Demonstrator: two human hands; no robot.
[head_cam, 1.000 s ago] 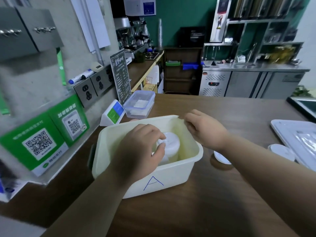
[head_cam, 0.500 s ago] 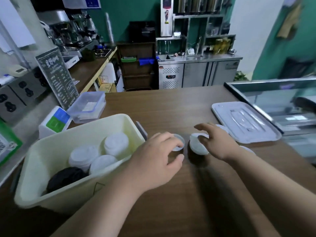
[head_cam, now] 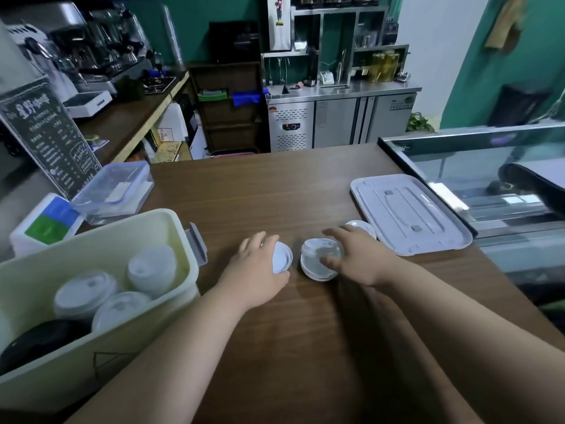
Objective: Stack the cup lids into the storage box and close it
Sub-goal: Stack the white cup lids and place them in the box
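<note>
Left hand: your left hand (head_cam: 260, 267) now grips a white lid (head_cam: 282, 258) at its right edge, fingers curled round it; half a second ago it only reached there.
Right hand: your right hand (head_cam: 356, 258) has closed thumb and fingers on a short lid stack (head_cam: 319, 261) on the counter (head_cam: 275, 191), where before it merely touched.
Storage box: the cream box (head_cam: 101, 237) sits unmoved at 9 o'clock, open, with three white stacks (head_cam: 122, 289) and a black one (head_cam: 36, 341) inside.
Box cover: the cover (head_cam: 409, 209) lies unchanged at 2 o'clock, a spare lid (head_cam: 362, 226) touching its near-left corner.
</note>
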